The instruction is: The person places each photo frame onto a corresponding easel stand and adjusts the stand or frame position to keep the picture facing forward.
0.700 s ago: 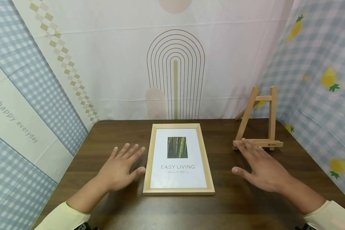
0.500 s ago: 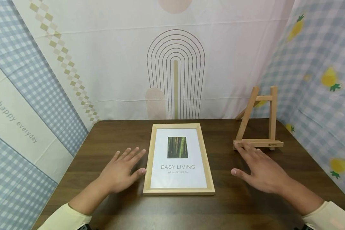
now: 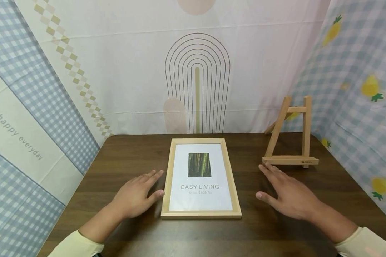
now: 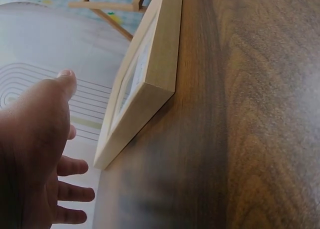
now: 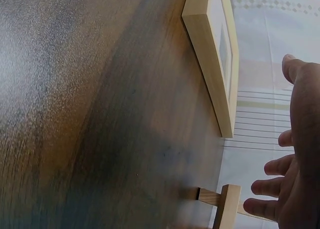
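Observation:
A light wooden picture frame (image 3: 237,200) lies flat on the dark wooden table, its white insert showing a small forest picture and the words EASY LIVING. Just left of it, my left hand (image 3: 133,196) hovers with fingers extended, holding nothing. My right hand (image 3: 289,194) is out to the right of the frame, also with fingers extended and nothing held. Its fingertips come near the lower ledge of a small wooden easel (image 3: 289,160), which stands upright at the back right. Both wrist views show the hands raised off the table, apart from the picture frame (image 4: 162,54).
The brown table (image 3: 132,153) reaches back to a pale patterned cloth (image 3: 132,71). Blue checked cloths hang on the left (image 3: 22,117) and right (image 3: 357,117) sides.
My left hand has shifted slightly right, toward the picture frame, its fingers tilting. My right hand has drifted slightly left and back from the easel's ledge. Frame and easel stay put.

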The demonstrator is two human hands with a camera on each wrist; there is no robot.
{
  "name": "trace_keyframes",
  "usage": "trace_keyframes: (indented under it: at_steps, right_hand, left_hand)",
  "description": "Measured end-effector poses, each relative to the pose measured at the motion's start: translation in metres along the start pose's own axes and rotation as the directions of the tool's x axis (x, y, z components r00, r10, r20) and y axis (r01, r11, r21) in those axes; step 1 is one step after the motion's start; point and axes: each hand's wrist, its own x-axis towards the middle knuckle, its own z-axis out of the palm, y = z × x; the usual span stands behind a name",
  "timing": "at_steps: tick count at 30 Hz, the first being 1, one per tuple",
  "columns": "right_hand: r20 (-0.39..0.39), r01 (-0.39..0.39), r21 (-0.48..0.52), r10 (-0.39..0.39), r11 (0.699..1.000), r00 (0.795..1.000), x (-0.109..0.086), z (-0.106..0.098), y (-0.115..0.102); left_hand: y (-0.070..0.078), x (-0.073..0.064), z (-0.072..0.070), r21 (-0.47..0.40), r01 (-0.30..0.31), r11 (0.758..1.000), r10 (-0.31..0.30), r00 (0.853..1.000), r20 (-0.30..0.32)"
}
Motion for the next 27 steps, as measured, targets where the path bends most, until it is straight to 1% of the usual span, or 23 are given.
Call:
trace_keyframes:
  at_steps: [4, 11, 18, 25, 27]
  right_hand:
    - [0.012, -0.023, 0.008, 0.022, 1.000, 1.000, 0.000, 0.001, -0.001]
    - [0.025, -0.049, 0.014, 0.049, 0.999, 0.999, 0.001, 0.004, -0.004]
    - [0.021, -0.047, 0.023, 0.046, 0.999, 0.999, 0.003, 0.011, -0.007]
    - [0.050, -0.051, 0.072, 0.047, 0.996, 0.998, 0.005, 0.016, -0.012]
    - [0.056, -0.053, 0.084, 0.049, 0.995, 0.997, 0.005, 0.017, -0.013]
  left_hand:
    - [0.000, 0.000, 0.002, -0.021, 0.020, 1.000, -0.020, 1.000, 0.005]
    - [0.000, 0.002, 0.007, -0.061, 0.030, 0.998, -0.030, 1.000, -0.001]
    - [0.003, 0.004, 0.011, -0.121, 0.093, 0.988, -0.087, 0.995, 0.052]
    - [0.007, 0.007, 0.014, -0.172, 0.128, 0.977, -0.117, 0.991, 0.070]
    - [0.008, 0.008, 0.016, -0.186, 0.145, 0.972, -0.133, 0.988, 0.079]
